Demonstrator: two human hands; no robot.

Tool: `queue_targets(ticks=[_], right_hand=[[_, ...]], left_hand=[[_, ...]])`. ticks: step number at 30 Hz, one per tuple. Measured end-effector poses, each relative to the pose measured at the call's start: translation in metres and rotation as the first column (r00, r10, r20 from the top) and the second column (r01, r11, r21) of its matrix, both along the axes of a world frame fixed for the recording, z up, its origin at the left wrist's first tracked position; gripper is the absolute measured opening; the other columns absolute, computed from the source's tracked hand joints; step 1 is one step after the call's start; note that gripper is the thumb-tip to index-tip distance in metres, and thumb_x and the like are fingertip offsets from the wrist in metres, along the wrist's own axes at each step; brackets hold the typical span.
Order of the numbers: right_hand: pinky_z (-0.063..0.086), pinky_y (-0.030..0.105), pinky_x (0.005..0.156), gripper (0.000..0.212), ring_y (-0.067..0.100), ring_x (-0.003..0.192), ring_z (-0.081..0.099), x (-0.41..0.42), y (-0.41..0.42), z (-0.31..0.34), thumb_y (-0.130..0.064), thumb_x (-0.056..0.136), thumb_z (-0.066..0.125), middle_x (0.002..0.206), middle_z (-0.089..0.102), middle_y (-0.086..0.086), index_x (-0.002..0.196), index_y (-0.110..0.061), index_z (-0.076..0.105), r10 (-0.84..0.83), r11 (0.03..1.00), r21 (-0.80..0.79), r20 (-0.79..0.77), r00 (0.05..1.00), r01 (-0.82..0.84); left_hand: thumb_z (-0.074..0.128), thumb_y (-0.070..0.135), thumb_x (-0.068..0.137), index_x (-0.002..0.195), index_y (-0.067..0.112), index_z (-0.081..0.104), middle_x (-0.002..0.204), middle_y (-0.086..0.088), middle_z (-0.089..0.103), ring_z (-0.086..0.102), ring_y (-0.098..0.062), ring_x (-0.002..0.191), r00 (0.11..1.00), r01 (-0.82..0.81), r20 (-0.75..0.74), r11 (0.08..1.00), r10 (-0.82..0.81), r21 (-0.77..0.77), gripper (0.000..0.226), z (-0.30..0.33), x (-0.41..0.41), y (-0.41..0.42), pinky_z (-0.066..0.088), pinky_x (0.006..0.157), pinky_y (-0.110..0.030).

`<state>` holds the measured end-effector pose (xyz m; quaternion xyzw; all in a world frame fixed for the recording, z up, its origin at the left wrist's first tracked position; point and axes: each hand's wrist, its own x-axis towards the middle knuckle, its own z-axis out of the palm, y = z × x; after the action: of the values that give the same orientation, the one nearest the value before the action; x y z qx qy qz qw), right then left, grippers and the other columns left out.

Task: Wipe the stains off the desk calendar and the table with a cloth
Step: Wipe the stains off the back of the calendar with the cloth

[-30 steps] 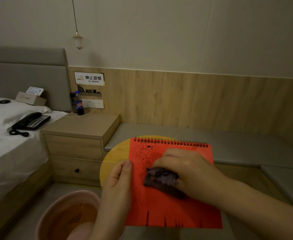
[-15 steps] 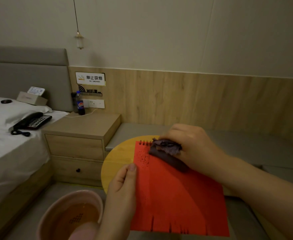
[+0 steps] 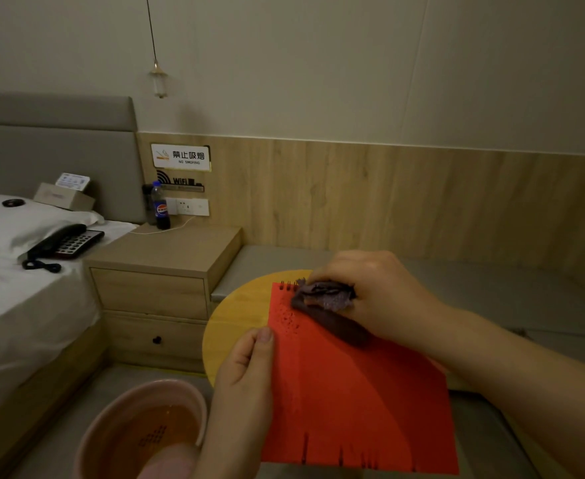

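A red spiral-bound desk calendar [image 3: 353, 385] is held up in front of me, over a round yellow wooden table [image 3: 239, 312]. My left hand [image 3: 246, 385] grips its left edge, thumb on the red face. My right hand [image 3: 374, 295] presses a dark purple cloth [image 3: 325, 293] against the calendar's top edge by the spiral. Dark specks of stain show on the red face just below and left of the cloth.
A pink basin [image 3: 139, 433] of brownish water stands on the floor at lower left. Behind it a wooden nightstand [image 3: 166, 271] carries a cola bottle [image 3: 160, 210]. A bed with a black telephone [image 3: 63, 243] lies at left. A grey padded bench [image 3: 491, 292] runs along the wall.
My right hand slid the cloth from the calendar's middle up to its top edge near the spiral. The calendar has tilted slightly and come closer. The left hand keeps its grip.
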<state>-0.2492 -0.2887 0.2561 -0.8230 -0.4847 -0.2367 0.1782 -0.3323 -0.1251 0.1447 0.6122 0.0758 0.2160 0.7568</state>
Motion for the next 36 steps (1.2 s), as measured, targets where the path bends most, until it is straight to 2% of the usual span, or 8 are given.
queue_targets(ticks=[4, 10, 15, 19, 26, 30, 33, 36], right_hand=[[0.053, 0.036, 0.076, 0.021, 0.021, 0.089, 0.069, -0.006, -0.002, -0.009, -0.021, 0.085, 0.077, 0.095, 0.075, 0.002, 0.105, -0.017, 0.077, 0.026, 0.999, -0.018, -0.066, 0.997, -0.028], [0.053, 0.029, 0.073, 0.023, 0.016, 0.085, 0.068, -0.024, -0.002, -0.028, -0.017, 0.079, 0.082, 0.092, 0.075, 0.0, 0.102, -0.015, 0.077, 0.095, 0.992, -0.076, -0.1, 0.99, -0.102], [0.046, 0.016, 0.073, 0.025, 0.01, 0.083, 0.065, -0.044, -0.005, -0.051, -0.018, 0.081, 0.078, 0.092, 0.071, -0.002, 0.106, -0.018, 0.075, 0.146, 0.981, -0.103, -0.165, 0.975, -0.165], [0.054, 0.021, 0.072, 0.024, 0.006, 0.083, 0.065, -0.053, -0.008, -0.063, -0.027, 0.087, 0.074, 0.093, 0.068, -0.006, 0.111, -0.025, 0.073, 0.171, 0.977, -0.09, -0.19, 0.967, -0.191], [0.055, 0.029, 0.068, 0.024, 0.008, 0.084, 0.065, -0.056, -0.011, -0.066, -0.028, 0.092, 0.07, 0.098, 0.065, -0.007, 0.116, -0.028, 0.07, 0.164, 0.973, -0.128, -0.201, 0.966, -0.192], [0.056, 0.031, 0.064, 0.02, 0.011, 0.079, 0.065, -0.057, -0.011, -0.058, -0.03, 0.094, 0.065, 0.094, 0.065, -0.004, 0.112, -0.026, 0.072, 0.151, 0.977, -0.124, -0.165, 0.975, -0.172], [0.055, 0.029, 0.065, 0.028, 0.013, 0.079, 0.066, -0.054, -0.009, -0.05, -0.038, 0.094, 0.055, 0.093, 0.066, -0.003, 0.11, -0.024, 0.073, 0.127, 0.981, -0.125, -0.149, 0.981, -0.146], [0.055, 0.027, 0.067, 0.03, 0.013, 0.081, 0.066, -0.049, -0.009, -0.045, -0.037, 0.091, 0.055, 0.094, 0.067, -0.003, 0.109, -0.023, 0.074, 0.102, 0.984, -0.134, -0.126, 0.987, -0.119]], left_hand=[[0.053, 0.03, 0.101, 0.075, 0.024, 0.075, 0.057, 0.01, 0.061, 0.052, 0.003, 0.052, 1.0, 0.009, 0.003, 1.0, -0.009, 0.011, 0.035, 0.0, 0.0, 0.0, 0.041, 0.046, -0.013], [0.056, 0.042, 0.094, 0.087, 0.017, 0.076, 0.075, -0.014, 0.072, 0.061, -0.015, 0.069, 0.999, 0.033, -0.003, 0.998, -0.033, -0.056, 0.032, -0.004, 0.003, 0.003, 0.051, 0.056, -0.024], [0.056, 0.052, 0.086, 0.089, 0.019, 0.076, 0.091, -0.021, 0.075, 0.064, -0.016, 0.077, 1.0, 0.001, 0.01, 1.0, -0.001, -0.022, 0.039, -0.008, 0.004, 0.004, 0.052, 0.075, -0.04], [0.056, 0.053, 0.088, 0.087, 0.02, 0.075, 0.086, -0.023, 0.072, 0.06, -0.017, 0.073, 1.0, -0.008, 0.006, 1.0, 0.009, -0.006, 0.038, -0.01, 0.004, 0.005, 0.05, 0.073, -0.041], [0.056, 0.047, 0.09, 0.085, 0.014, 0.072, 0.077, -0.007, 0.067, 0.056, -0.015, 0.072, 1.0, 0.01, 0.001, 1.0, -0.01, -0.026, 0.037, -0.01, 0.005, 0.004, 0.047, 0.07, -0.037], [0.057, 0.042, 0.096, 0.088, 0.014, 0.072, 0.083, -0.017, 0.072, 0.059, -0.021, 0.077, 1.0, 0.008, -0.019, 0.998, -0.01, -0.067, 0.033, -0.01, 0.005, 0.004, 0.049, 0.075, -0.041], [0.056, 0.038, 0.099, 0.089, 0.018, 0.075, 0.097, -0.027, 0.072, 0.063, -0.022, 0.08, 1.0, 0.0, -0.021, 0.998, -0.002, -0.066, 0.029, -0.012, 0.006, 0.004, 0.052, 0.078, -0.043], [0.058, 0.043, 0.095, 0.087, 0.018, 0.076, 0.09, -0.022, 0.074, 0.063, -0.02, 0.08, 1.0, 0.008, 0.007, 0.998, -0.008, -0.07, 0.032, -0.01, 0.006, 0.003, 0.051, 0.078, -0.042]])
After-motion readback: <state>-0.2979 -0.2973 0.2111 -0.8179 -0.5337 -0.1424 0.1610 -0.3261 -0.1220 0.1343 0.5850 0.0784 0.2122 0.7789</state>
